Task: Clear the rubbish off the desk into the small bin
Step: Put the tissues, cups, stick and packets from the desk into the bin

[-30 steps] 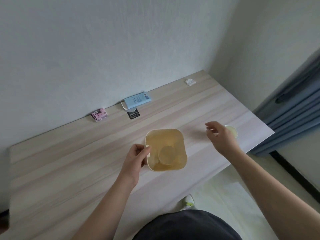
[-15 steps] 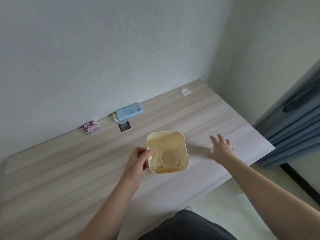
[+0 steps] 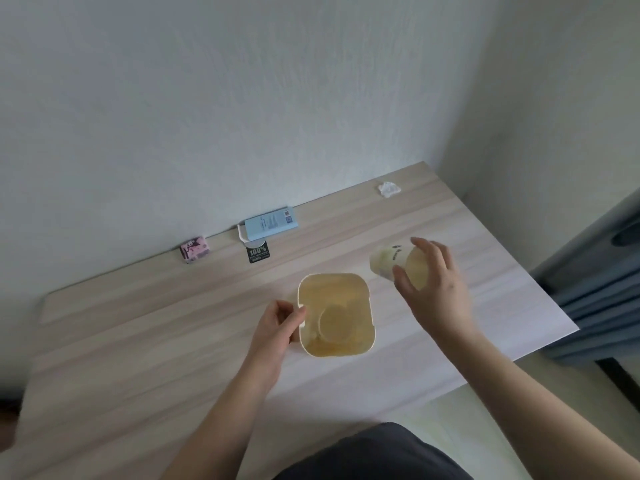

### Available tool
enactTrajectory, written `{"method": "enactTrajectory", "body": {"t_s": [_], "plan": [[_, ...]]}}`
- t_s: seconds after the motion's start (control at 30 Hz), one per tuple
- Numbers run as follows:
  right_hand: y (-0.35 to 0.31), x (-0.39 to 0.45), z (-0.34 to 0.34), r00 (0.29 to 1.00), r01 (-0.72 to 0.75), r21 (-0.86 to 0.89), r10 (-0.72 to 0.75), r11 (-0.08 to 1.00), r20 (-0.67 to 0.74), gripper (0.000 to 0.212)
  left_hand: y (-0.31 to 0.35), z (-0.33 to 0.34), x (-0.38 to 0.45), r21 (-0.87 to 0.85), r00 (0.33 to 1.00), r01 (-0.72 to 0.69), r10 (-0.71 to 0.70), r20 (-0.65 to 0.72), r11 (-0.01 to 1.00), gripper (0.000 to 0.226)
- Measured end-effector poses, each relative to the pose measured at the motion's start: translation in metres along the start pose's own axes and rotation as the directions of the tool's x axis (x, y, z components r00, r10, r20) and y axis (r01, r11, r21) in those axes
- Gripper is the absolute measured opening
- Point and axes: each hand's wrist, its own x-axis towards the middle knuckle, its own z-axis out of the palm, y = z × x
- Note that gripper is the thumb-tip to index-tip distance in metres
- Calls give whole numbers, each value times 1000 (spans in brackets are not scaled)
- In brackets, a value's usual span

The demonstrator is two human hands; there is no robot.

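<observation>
A small cream bin [image 3: 367, 296] stands on the wooden desk [image 3: 138, 334], with a round pale item lying at its bottom. My left hand [image 3: 277, 323] grips the bin's left rim. My right hand [image 3: 433, 285] holds a pale paper cup [image 3: 388, 261] tilted on its side, just above the desk and to the right of the bin. Along the wall lie a pink packet [image 3: 194, 249], a light blue box [image 3: 270, 224] and a black tag [image 3: 258, 254]. A crumpled white tissue [image 3: 388, 188] sits at the far right corner.
The desk meets the wall at the back and a corner wall at the right. A grey-blue curtain [image 3: 602, 271] hangs past the desk's right edge. My dark-clothed lap [image 3: 374, 455] is below the desk's front edge.
My right hand reached to the desk's right edge, closed on the paper cup, and has lifted it leftward toward the bin. The left hand kept its hold on the bin.
</observation>
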Motion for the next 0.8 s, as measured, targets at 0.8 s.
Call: {"method": "enactTrajectory", "body": {"t_s": [0.8], "plan": [[-54,-29,64,598,494,-112,-243,862,764,65,-1,-12,-19,-28,993,-22,18,-114,999,42]]}}
